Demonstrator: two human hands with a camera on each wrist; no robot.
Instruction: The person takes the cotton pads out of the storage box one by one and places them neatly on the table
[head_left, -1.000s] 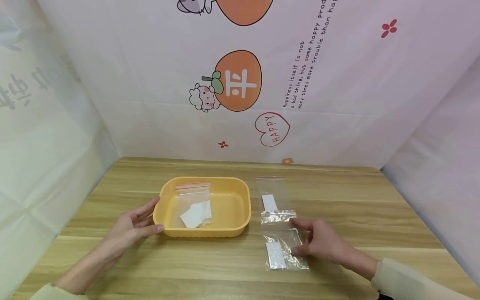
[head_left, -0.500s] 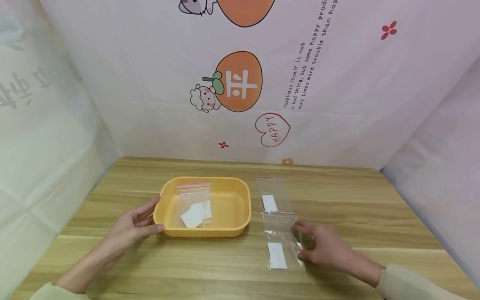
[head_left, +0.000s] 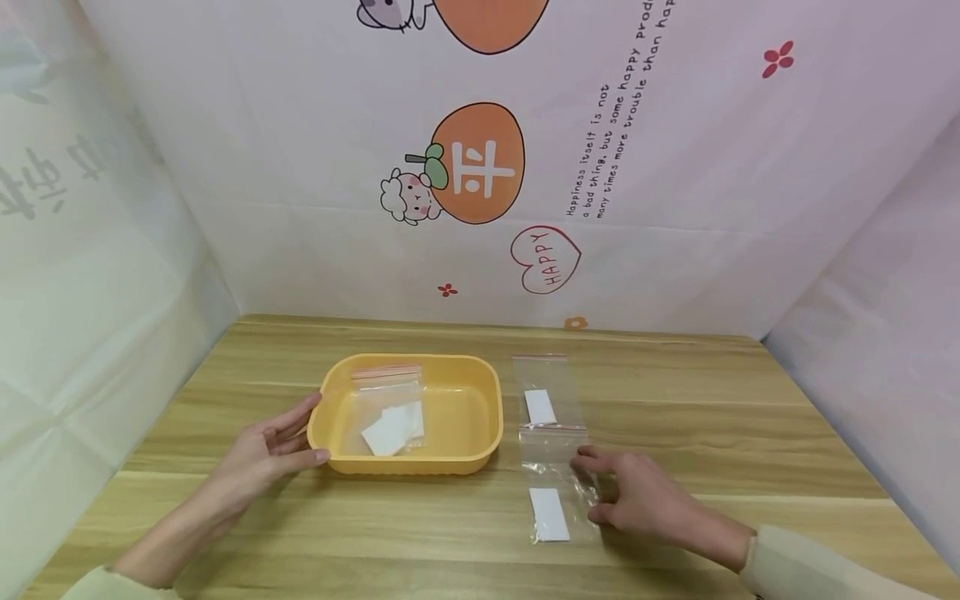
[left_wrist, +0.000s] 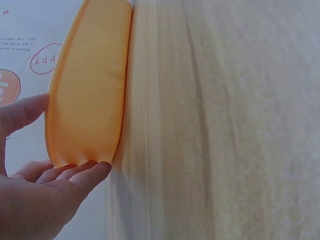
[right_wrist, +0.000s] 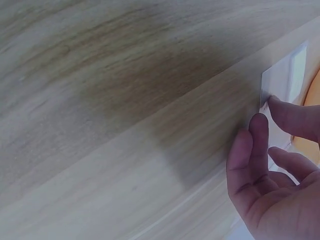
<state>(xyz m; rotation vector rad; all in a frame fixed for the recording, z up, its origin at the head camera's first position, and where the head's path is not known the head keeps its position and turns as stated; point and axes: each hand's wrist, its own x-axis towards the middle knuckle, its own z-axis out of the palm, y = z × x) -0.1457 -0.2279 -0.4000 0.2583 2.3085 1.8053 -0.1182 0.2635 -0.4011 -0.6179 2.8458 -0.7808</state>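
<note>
In the head view my left hand (head_left: 262,454) grips the left end of a yellow plastic tray (head_left: 465,425), its thumb at the near corner and fingers along the end wall. Zip-lock bags (head_left: 386,387) holding white cards (head_left: 386,431) lie inside the tray's left half. My right hand (head_left: 641,496) touches the right edge of a flat zip-lock bag (head_left: 551,475) with a white card (head_left: 550,514) in it; thumb and forefinger are spread apart. Right behind lies another zip-lock bag (head_left: 542,372) with a white card (head_left: 540,407), its lower end meeting the nearer bag's top.
Everything rests on a wood-grain table (head_left: 675,383). A white printed cloth (head_left: 660,275) hangs behind it, with pale cloth walls at both sides. The tray stands just left of the two loose bags.
My right hand has straightened and flattened the near zip-lock bag, then slid it slightly left and toward me. My left hand and the tray have stayed in place.
</note>
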